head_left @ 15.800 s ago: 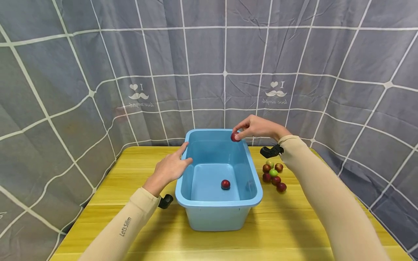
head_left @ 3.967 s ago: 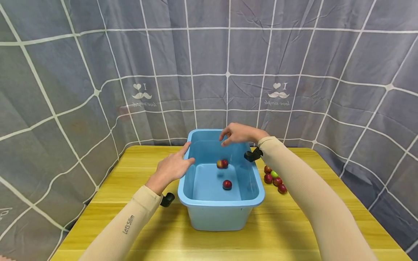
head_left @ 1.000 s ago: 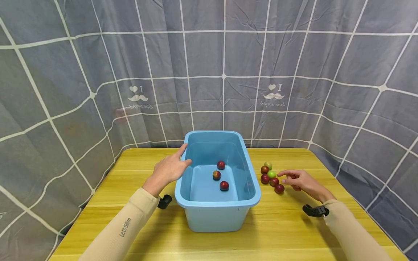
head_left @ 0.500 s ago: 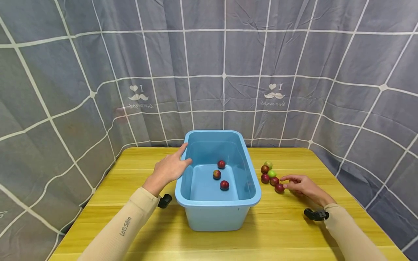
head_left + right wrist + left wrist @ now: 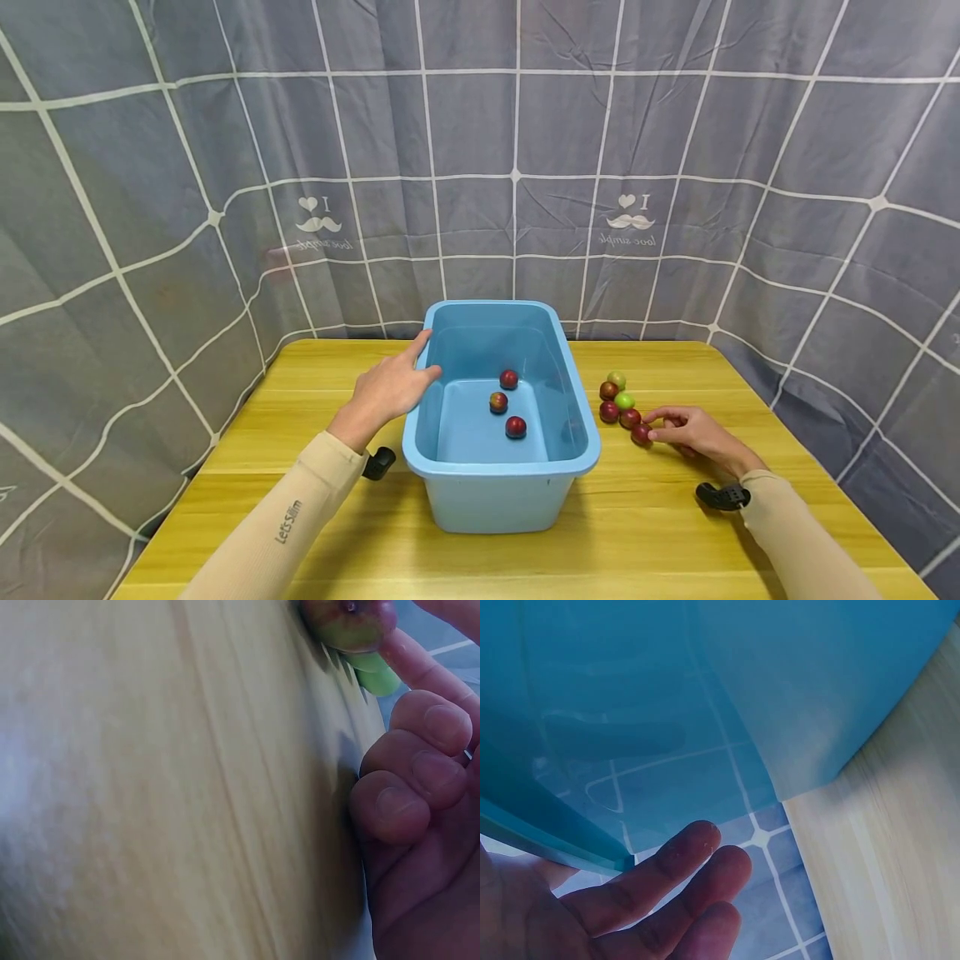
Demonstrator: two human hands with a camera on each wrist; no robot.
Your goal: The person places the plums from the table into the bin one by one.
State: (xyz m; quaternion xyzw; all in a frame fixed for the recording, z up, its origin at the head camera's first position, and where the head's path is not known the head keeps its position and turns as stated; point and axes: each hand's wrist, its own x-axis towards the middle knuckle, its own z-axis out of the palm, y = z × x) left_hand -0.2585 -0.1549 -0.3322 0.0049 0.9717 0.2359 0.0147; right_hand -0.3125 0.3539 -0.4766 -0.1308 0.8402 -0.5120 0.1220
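My left hand (image 5: 387, 387) rests at the left rim of a light blue plastic tub (image 5: 501, 468). Its thumb reaches over the rim; in the left wrist view its extended fingers (image 5: 705, 881) lie outside the tub wall. On the wooden table to the right, my right hand (image 5: 693, 433) pinches a dark red plum (image 5: 641, 434) between thumb and index finger, at the near end of a cluster. In the right wrist view the index finger touches a plum (image 5: 349, 626), while the other fingers (image 5: 409, 765) are curled in. Three reddish plums (image 5: 515, 427) lie apart on the tub floor.
Beside the held plum are several others, including a dark red plum (image 5: 609, 412), a bright green one (image 5: 624, 401) and a yellow-green one (image 5: 617, 380). A grey checked curtain (image 5: 480, 125) hangs behind the wooden table (image 5: 300, 533).
The tub held one plum at first and now holds three. Over the last second my right hand moved slightly down and inward onto the nearest plum. My left hand stayed at the rim.
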